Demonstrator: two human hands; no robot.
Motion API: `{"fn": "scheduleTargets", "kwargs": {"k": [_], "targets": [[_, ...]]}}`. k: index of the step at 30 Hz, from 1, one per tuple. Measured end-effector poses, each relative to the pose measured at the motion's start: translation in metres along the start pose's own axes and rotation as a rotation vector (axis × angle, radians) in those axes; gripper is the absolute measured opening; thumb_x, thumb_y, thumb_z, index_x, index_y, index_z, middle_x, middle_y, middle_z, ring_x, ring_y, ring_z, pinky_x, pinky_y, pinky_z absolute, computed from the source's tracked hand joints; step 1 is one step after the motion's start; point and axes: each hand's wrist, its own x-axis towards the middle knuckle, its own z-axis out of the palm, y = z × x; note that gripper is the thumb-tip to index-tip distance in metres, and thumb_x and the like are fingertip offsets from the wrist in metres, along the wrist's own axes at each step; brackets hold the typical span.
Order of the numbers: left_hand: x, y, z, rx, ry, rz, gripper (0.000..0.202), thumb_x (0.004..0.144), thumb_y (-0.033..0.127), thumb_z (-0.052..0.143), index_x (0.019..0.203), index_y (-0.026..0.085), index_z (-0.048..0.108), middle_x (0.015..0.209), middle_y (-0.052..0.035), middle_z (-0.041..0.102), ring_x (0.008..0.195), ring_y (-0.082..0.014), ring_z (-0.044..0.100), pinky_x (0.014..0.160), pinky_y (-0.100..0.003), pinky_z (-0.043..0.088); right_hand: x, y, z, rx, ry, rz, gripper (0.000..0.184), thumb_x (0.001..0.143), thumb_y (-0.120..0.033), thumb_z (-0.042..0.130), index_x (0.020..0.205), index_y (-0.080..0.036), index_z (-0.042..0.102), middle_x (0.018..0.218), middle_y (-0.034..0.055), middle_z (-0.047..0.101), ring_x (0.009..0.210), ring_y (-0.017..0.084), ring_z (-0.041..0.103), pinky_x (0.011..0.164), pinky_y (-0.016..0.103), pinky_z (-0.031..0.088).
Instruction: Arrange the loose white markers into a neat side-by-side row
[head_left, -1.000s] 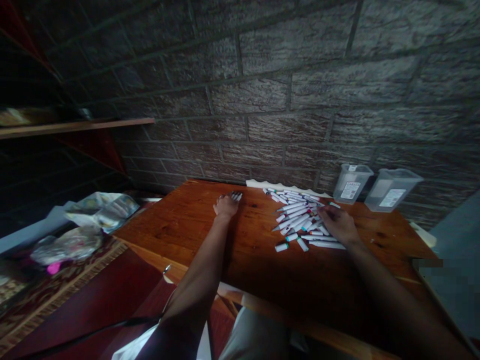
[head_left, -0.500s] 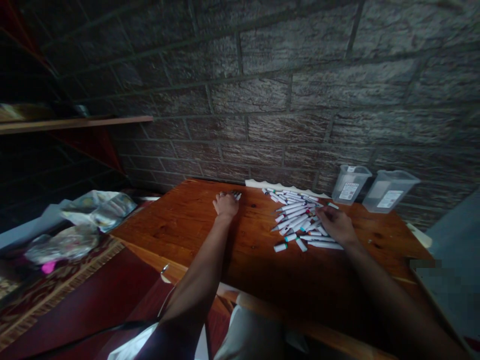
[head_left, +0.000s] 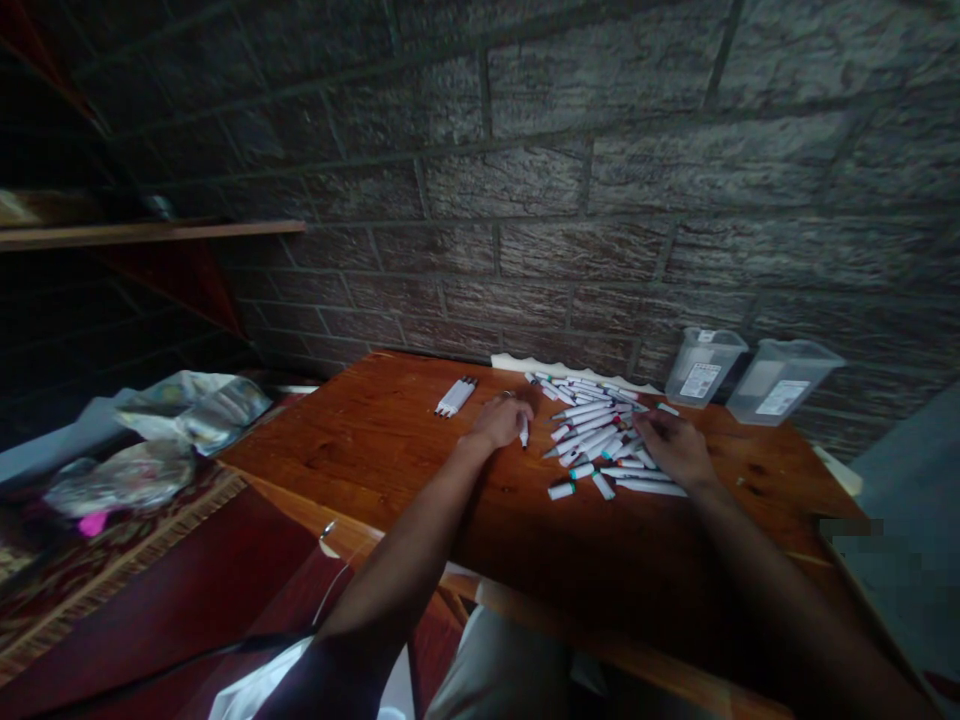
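Nearest, at the lower edge: a leg in pale cloth (head_left: pixel 495 655), partly under the brown wooden surface (head_left: pixel 360 430). Dim light; the near right part of the surface lay in deep shadow. To the left and lower, a dark red floor covering (head_left: pixel 202 590), a black cord (head_left: pixel 202 652) across it, bordered by a fringed patterned rug (head_left: pixel 161 545).

Both forearms reached in over the near edge. Two or three loose caps (head_left: pixel 560 491) lay at the near side of the marker pile (head_left: pixel 592 437), a heap of white markers pointing mostly leftward. Right grip (head_left: pixel 675 447) at the heap's right side, hiding part of it; whether it pinched anything could not be told. Left grip (head_left: pixel 502 420) closed on a single white marker (head_left: pixel 524 430), just left of the heap. Farther left, a neat row of markers (head_left: pixel 455 396) lay side by side.

Crumpled plastic bags (head_left: pixel 202 405) sat beyond the surface's left end. Behind the heap, a wavy-edged white strip (head_left: pixel 517 366) ran near the wall. Two clear containers (head_left: pixel 705 368), labelled, stood at the back right, beyond the right grip. Farthest: a dark brick wall (head_left: pixel 525 180), with a wooden shelf (head_left: pixel 165 234) at left.
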Motion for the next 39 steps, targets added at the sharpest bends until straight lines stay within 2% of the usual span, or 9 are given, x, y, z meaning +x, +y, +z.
{"fn": "scheduleTargets", "kwargs": {"k": [3, 7, 10, 13, 20, 27, 33, 35, 39], "targets": [[0.002, -0.009, 0.001, -0.063, -0.004, -0.005, 0.036, 0.082, 0.015, 0.047, 0.102, 0.026, 0.075, 0.104, -0.0005, 0.073, 0.099, -0.0163, 0.064, 0.094, -0.025, 0.047, 0.001, 0.003, 0.001, 0.006, -0.005, -0.02, 0.039, 0.085, -0.051, 0.048, 0.087, -0.02, 0.073, 0.072, 0.0033, 0.071, 0.069, 0.018, 0.065, 0.064, 0.026, 0.045], [0.002, -0.012, -0.001, -0.081, 0.001, -0.065, 0.027, 0.081, 0.027, 0.056, 0.099, 0.027, 0.076, 0.099, 0.0005, 0.074, 0.091, -0.0176, 0.067, 0.084, -0.024, 0.05, 0.001, 0.003, 0.001, 0.015, 0.002, -0.032, 0.038, 0.085, -0.049, 0.049, 0.088, -0.021, 0.074, 0.074, 0.0035, 0.072, 0.07, 0.018, 0.065, 0.064, 0.026, 0.045], [0.0, -0.012, -0.004, -0.043, 0.025, -0.158, 0.023, 0.082, 0.027, 0.057, 0.094, 0.027, 0.076, 0.098, -0.0003, 0.075, 0.092, -0.0185, 0.067, 0.084, -0.025, 0.05, 0.0, 0.0, 0.0, 0.004, 0.006, -0.026, 0.038, 0.085, -0.049, 0.049, 0.087, -0.02, 0.074, 0.073, 0.0035, 0.071, 0.069, 0.018, 0.064, 0.063, 0.026, 0.045], [0.0, -0.02, -0.009, -0.009, 0.077, -0.276, 0.026, 0.085, 0.023, 0.056, 0.104, 0.028, 0.073, 0.1, -0.0011, 0.074, 0.095, -0.0181, 0.066, 0.086, -0.026, 0.049, -0.001, -0.002, -0.001, 0.009, 0.002, -0.021, 0.038, 0.084, -0.049, 0.05, 0.085, -0.019, 0.074, 0.07, 0.0035, 0.07, 0.067, 0.018, 0.064, 0.064, 0.026, 0.045], [0.001, -0.045, -0.012, 0.094, 0.23, -0.5, 0.028, 0.09, 0.038, 0.051, 0.108, 0.027, 0.07, 0.109, -0.0053, 0.071, 0.103, -0.0221, 0.065, 0.088, -0.03, 0.049, -0.001, -0.001, 0.0, 0.017, 0.002, -0.045, 0.038, 0.083, -0.049, 0.052, 0.086, -0.02, 0.074, 0.074, 0.0042, 0.072, 0.071, 0.018, 0.065, 0.065, 0.026, 0.046], [-0.002, -0.054, -0.01, 0.105, 0.283, -0.638, 0.033, 0.087, 0.025, 0.051, 0.116, 0.026, 0.067, 0.114, -0.0095, 0.068, 0.109, -0.0249, 0.061, 0.09, -0.034, 0.047, -0.001, -0.001, 0.0, 0.025, -0.018, -0.059, 0.04, 0.084, -0.052, 0.05, 0.085, -0.02, 0.074, 0.068, 0.0029, 0.071, 0.065, 0.017, 0.064, 0.061, 0.026, 0.045], [-0.007, -0.052, -0.017, 0.099, 0.382, -0.696, 0.044, 0.084, 0.05, 0.057, 0.121, 0.026, 0.064, 0.121, -0.013, 0.062, 0.114, -0.03, 0.055, 0.092, -0.04, 0.046, -0.002, -0.004, -0.001, 0.046, -0.028, -0.022, 0.037, 0.083, -0.049, 0.052, 0.086, -0.019, 0.074, 0.074, 0.0041, 0.072, 0.069, 0.018, 0.065, 0.063, 0.026, 0.045], [-0.008, -0.053, -0.018, 0.099, 0.376, -0.725, 0.048, 0.083, 0.054, 0.058, 0.121, 0.026, 0.064, 0.126, -0.0144, 0.059, 0.119, -0.0322, 0.052, 0.095, -0.044, 0.044, -0.002, -0.005, -0.002, 0.034, -0.035, -0.014, 0.037, 0.083, -0.049, 0.051, 0.086, -0.019, 0.074, 0.074, 0.0042, 0.072, 0.071, 0.019, 0.066, 0.065, 0.027, 0.046], [-0.008, -0.055, -0.019, 0.041, 0.281, -0.744, 0.05, 0.084, 0.053, 0.055, 0.126, 0.026, 0.061, 0.127, -0.0142, 0.06, 0.12, -0.0322, 0.053, 0.096, -0.046, 0.044, -0.003, -0.007, -0.004, 0.021, -0.045, 0.0, 0.037, 0.083, -0.049, 0.052, 0.087, -0.019, 0.074, 0.075, 0.0045, 0.072, 0.074, 0.019, 0.067, 0.069, 0.027, 0.046]]}}
